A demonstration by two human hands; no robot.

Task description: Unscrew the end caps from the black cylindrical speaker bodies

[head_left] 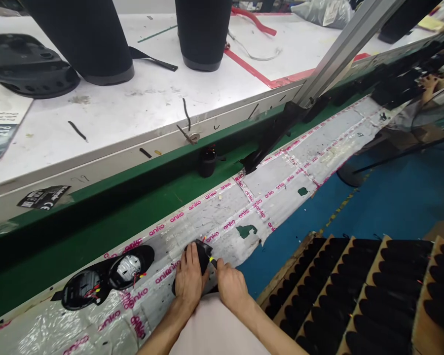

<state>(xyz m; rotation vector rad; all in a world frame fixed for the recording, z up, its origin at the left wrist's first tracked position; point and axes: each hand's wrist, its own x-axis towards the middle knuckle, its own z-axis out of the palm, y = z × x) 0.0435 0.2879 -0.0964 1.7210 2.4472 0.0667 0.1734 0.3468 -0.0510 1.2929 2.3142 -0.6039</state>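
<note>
My left hand (188, 282) lies over a small black plastic part (203, 252) on the taped bench edge (244, 197), fingers curled on it. My right hand (231, 287) pinches the same part from the right, where short coloured wires stick out near its fingertips. Just to the left rests a black oval housing (107, 276) with two round openings and red and yellow wires inside.
A green conveyor belt (133, 197) runs behind the bench, carrying a small black cylinder (207, 161) and black parts farther right. Beyond it, a white table (151, 98) bears two tall black cylinders. A cardboard box (370, 291) of black parts stands at lower right.
</note>
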